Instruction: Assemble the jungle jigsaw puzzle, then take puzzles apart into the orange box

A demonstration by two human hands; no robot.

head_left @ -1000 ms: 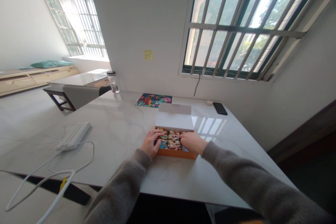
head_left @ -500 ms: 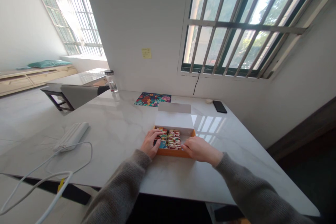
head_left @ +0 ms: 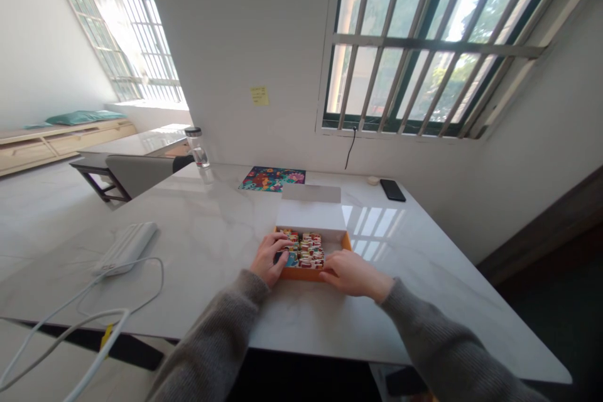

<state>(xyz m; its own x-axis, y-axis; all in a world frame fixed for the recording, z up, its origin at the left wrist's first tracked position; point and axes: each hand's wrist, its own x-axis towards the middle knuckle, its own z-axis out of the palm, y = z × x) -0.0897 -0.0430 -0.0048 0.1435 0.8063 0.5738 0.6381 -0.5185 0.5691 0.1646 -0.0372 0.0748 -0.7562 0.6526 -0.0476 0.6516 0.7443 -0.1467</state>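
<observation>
An orange box (head_left: 301, 274) with a white inside stands on the table, its lid (head_left: 311, 213) folded back away from me. Upright rows of jigsaw puzzle pieces (head_left: 311, 250) fill its left and middle parts. My left hand (head_left: 272, 257) lies over the left end of the box, thumb and fingers apart, touching the pieces there. At the right front wall is my right hand (head_left: 351, 271), fingers curled together beside the right end of the middle row. Whatever its fingertips may hold is hidden.
Behind the box lies a colourful picture sheet (head_left: 273, 179). A phone (head_left: 392, 190) and a small white round object (head_left: 373, 180) are at the back right. A water bottle (head_left: 198, 147) stands at the back left; a white power strip (head_left: 128, 248) with cables lies left.
My right hand has moved slightly left and toward me, down along the front wall of the box. My left hand has stayed nearly still. The view has shifted a little.
</observation>
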